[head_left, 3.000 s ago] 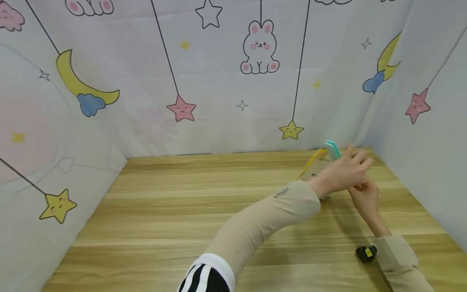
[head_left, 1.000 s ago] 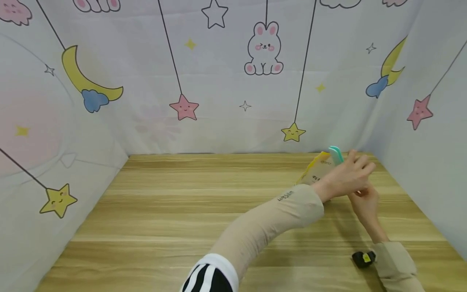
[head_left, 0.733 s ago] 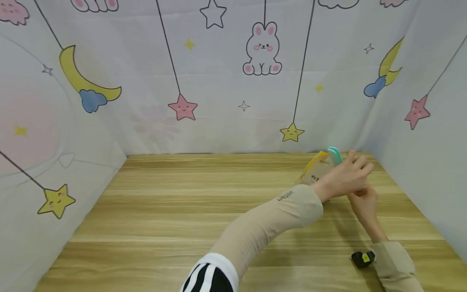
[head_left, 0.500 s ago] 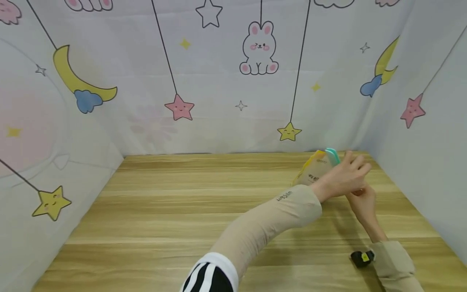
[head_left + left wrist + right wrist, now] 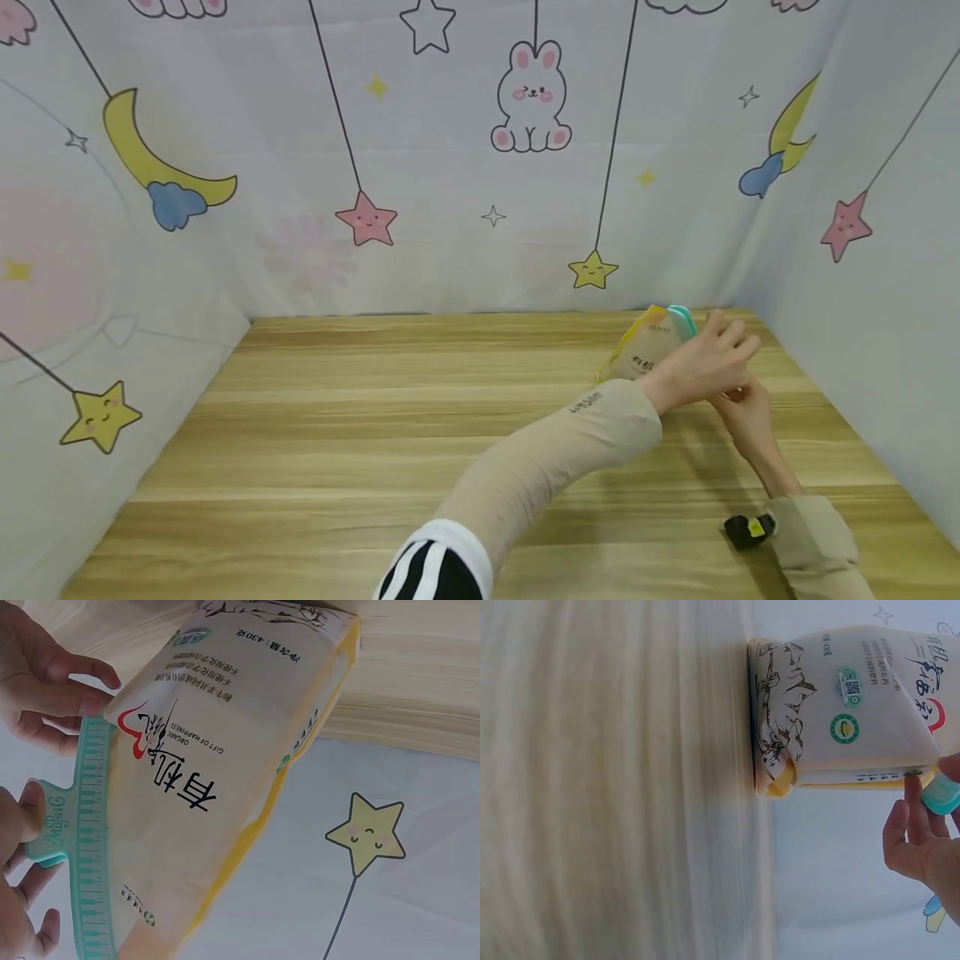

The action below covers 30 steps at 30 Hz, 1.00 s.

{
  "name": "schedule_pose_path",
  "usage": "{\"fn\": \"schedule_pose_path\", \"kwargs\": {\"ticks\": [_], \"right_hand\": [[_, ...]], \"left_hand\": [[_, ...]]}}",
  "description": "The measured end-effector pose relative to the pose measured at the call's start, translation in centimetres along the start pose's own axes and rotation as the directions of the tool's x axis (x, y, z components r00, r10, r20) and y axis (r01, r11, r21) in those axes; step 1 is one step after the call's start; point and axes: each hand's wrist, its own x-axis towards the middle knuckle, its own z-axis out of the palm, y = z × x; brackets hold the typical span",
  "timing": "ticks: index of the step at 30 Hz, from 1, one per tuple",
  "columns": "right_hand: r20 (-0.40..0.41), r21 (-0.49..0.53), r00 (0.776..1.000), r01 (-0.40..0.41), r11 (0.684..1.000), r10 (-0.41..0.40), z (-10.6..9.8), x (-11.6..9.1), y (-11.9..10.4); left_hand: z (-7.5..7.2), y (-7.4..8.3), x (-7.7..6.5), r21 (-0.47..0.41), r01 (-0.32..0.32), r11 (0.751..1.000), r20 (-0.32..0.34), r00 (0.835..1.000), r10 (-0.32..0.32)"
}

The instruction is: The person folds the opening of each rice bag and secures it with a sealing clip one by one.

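A cream food bag (image 5: 643, 346) with yellow edges and black Chinese lettering stands tilted at the table's back right. Along its top lies a teal bag clip (image 5: 93, 825) with a piano-key print and a handle. My left hand (image 5: 705, 360) grips the clip, its thumb on the handle in the left wrist view. Just below it, my right hand (image 5: 746, 417) pinches the clip's near end beside the bag's corner. In the right wrist view, the right fingertips (image 5: 913, 787) lie at that corner. My left hand and sleeve hide part of the bag in the head view.
A wooden table (image 5: 375, 433) spreads out to the left. White printed curtains (image 5: 450, 167) enclose its back and sides. A small black device with a yellow mark (image 5: 748, 530) sits at the right sleeve.
The clip's far end has come down slightly, closer to the bag's top corner, and more of the bag shows. Both hands keep nearly the same place. The head view has shifted slightly.
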Motion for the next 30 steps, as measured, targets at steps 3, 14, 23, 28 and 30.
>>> {"fn": "schedule_pose_path", "kwargs": {"ticks": [3,14,23,28,30], "right_hand": [[0.002,-0.001,1.000,0.003,1.000,-0.003,0.0,0.0,0.0],[-0.019,0.067,0.999,0.034,0.997,-0.033,0.3,0.1,0.0],[0.006,0.029,0.997,0.078,0.997,-0.078,0.7,0.4,-0.2],[-0.066,0.174,0.996,0.072,0.982,-0.061,1.1,0.6,-0.2],[-0.074,0.205,0.995,0.076,0.976,-0.062,1.2,0.7,-0.2]], "left_hand": [[0.0,-0.1,-0.2,-0.014,0.009,1.000,-0.020,1.000,-0.009],[-0.2,-0.7,-0.8,-0.036,0.022,0.999,-0.012,1.000,-0.022],[-0.2,-3.6,-2.3,-0.092,0.160,0.983,0.184,0.973,-0.141],[0.3,-4.8,-3.1,-0.165,0.231,0.959,0.260,0.948,-0.184],[0.5,-5.0,-3.4,-0.183,0.246,0.952,0.263,0.945,-0.193]]}}
